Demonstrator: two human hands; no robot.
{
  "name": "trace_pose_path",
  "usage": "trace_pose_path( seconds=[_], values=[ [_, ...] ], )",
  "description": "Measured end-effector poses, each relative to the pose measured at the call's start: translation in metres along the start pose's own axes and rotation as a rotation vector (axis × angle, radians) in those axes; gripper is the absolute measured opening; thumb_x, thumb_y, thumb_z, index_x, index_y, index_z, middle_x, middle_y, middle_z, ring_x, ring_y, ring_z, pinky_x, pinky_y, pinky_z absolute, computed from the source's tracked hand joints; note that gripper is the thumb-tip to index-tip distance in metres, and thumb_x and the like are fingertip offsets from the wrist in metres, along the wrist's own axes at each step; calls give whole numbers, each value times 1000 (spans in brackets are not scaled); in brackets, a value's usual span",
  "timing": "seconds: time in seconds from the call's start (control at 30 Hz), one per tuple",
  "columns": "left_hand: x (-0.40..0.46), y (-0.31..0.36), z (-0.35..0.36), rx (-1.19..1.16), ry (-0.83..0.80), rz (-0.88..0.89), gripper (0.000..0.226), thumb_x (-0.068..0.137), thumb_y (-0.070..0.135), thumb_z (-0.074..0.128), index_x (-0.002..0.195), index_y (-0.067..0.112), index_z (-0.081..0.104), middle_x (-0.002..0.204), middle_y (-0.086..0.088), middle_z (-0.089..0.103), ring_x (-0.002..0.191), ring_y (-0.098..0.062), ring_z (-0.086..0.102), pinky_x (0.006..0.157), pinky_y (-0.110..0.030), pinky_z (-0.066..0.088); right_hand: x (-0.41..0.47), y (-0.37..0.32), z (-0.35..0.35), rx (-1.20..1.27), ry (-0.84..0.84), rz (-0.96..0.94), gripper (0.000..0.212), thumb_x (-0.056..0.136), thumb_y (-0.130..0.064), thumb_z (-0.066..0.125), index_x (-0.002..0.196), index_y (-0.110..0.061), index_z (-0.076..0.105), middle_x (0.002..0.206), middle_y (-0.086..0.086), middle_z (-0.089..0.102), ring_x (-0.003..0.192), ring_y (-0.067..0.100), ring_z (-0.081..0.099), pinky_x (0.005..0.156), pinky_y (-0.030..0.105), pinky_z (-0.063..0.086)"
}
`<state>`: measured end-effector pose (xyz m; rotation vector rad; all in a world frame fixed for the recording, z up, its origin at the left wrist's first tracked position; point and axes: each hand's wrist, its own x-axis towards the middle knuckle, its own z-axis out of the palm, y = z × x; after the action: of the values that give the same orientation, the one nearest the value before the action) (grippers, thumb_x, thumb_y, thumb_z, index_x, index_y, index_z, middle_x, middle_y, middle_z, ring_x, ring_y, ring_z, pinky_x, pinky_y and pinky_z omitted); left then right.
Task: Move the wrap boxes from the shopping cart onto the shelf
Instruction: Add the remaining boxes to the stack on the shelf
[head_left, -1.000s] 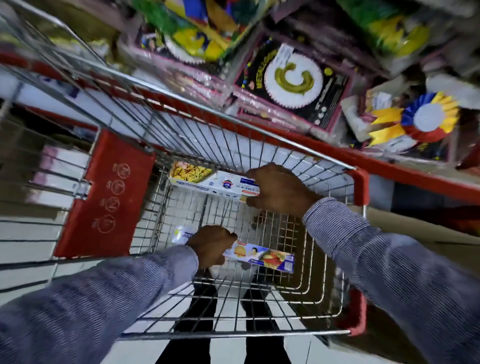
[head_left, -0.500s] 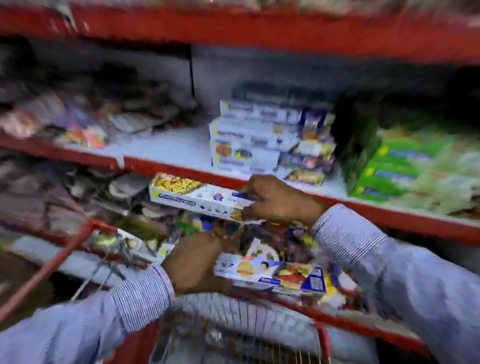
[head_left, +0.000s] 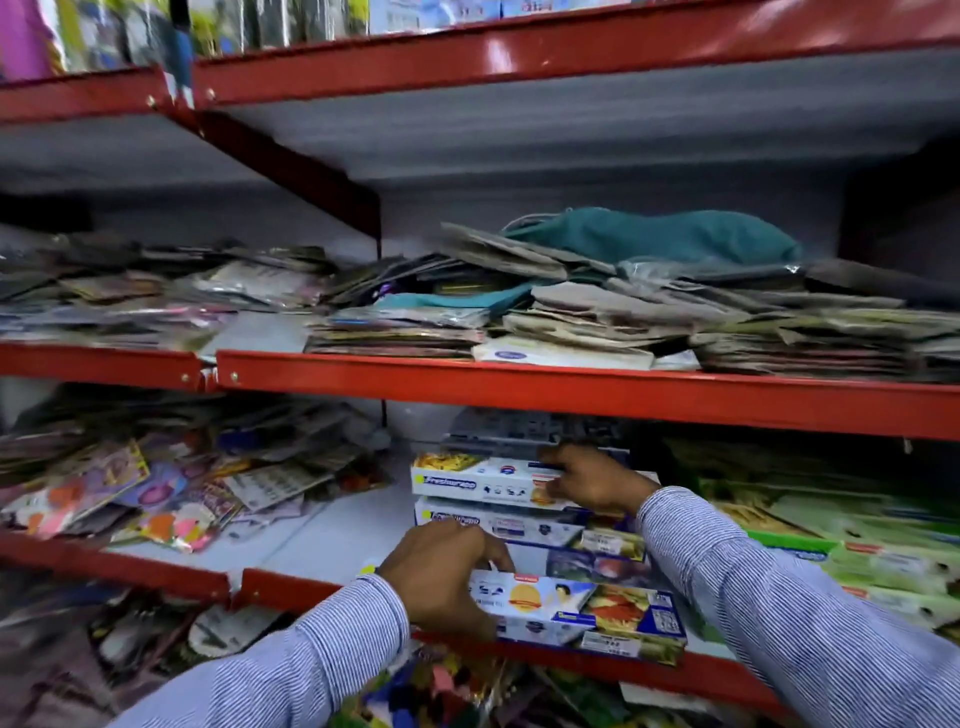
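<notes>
Both hands hold wrap boxes at the red-edged shelf (head_left: 291, 584). Left hand (head_left: 441, 577) grips one wrap box (head_left: 582, 610) lying across the shelf's front lip. Right hand (head_left: 592, 480) clasps another box (head_left: 478, 480) resting atop the stack of boxes (head_left: 524, 525) on the shelf, beside green packs (head_left: 878, 551).

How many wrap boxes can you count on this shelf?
4 at least: top box under the right hand, two stacked below, front box in the left hand. More may hide behind.
</notes>
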<state>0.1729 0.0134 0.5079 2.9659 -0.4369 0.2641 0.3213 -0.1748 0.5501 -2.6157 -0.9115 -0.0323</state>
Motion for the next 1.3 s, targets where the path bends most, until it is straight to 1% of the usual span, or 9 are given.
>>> trace_pose_path(
  seconds=[0.1, 0.23, 0.43, 0.6, 0.73, 0.83, 0.93, 1.1, 1.3],
  values=[
    [15, -4, -3, -21, -20, 7, 58, 62, 49, 81, 116, 39, 65, 115, 8, 69, 104, -18, 60, 85, -33, 49, 20, 17, 4, -8, 3, 80, 58, 91, -27, 62, 144, -14, 45, 155, 11, 37, 140, 28, 39, 114, 33, 34],
    [29, -7, -2, -22, -34, 15, 59, 63, 49, 83, 118, 37, 65, 117, 5, 69, 106, -19, 59, 84, -33, 49, 32, 27, 13, -37, 20, 90, 57, 91, -27, 61, 144, -14, 45, 157, 9, 35, 141, 27, 38, 116, 34, 33],
    [40, -14, 3, -33, -54, 21, 60, 63, 48, 84, 119, 37, 64, 119, 4, 68, 109, -21, 58, 84, -33, 48, 38, 30, 24, -88, 82, 37, 49, 93, -24, 62, 138, -7, 52, 148, 15, 47, 136, 30, 44, 113, 37, 35],
    [55, -19, -4, -47, -22, 26, 60, 62, 47, 85, 116, 40, 60, 122, 3, 69, 110, -20, 62, 86, -36, 53, 42, 34, 18, -60, 155, 13, 41, 81, -15, 75, 122, -9, 68, 137, 9, 61, 126, 22, 57, 108, 28, 41],
    [81, -27, -10, -63, -24, 23, 56, 62, 46, 86, 111, 40, 59, 120, 3, 70, 109, -18, 65, 84, -35, 54, 42, 32, 4, 0, 113, 2, 32, 89, -6, 66, 120, -7, 68, 129, 13, 66, 114, 25, 64, 91, 19, 47],
    [101, -35, -12, -113, -21, 2, 53, 63, 46, 87, 110, 40, 60, 123, 3, 68, 110, -18, 65, 85, -36, 56, 37, 34, -11, -2, 126, -6, 27, 95, -16, 59, 120, -19, 69, 128, 7, 67, 110, 22, 65, 93, 30, 51],
    [119, -39, -12, -157, 22, -26, 49, 66, 40, 87, 110, 36, 65, 121, 3, 69, 108, -19, 64, 87, -32, 53, 23, 38, -20, -20, 145, 5, 29, 97, -19, 54, 123, -16, 67, 127, -1, 63, 110, 10, 56, 89, 18, 38],
    [137, -46, 4, -67, 147, -19, 52, 64, 42, 86, 113, 33, 68, 125, -1, 63, 112, -24, 60, 89, -36, 53, 2, 48, -17, -132, 133, 12, 32, 98, -26, 51, 123, -11, 66, 130, 12, 64, 116, 27, 59, 98, 31, 45],
    [128, -55, 27, 67, 314, 86, 49, 76, 49, 68, 122, 31, 67, 128, 3, 63, 120, -23, 53, 98, -40, 48, -23, 50, 16, -204, 163, -16, 49, 92, -50, 49, 134, -24, 52, 132, 7, 65, 118, 26, 62, 96, 41, 52]
  ],
)
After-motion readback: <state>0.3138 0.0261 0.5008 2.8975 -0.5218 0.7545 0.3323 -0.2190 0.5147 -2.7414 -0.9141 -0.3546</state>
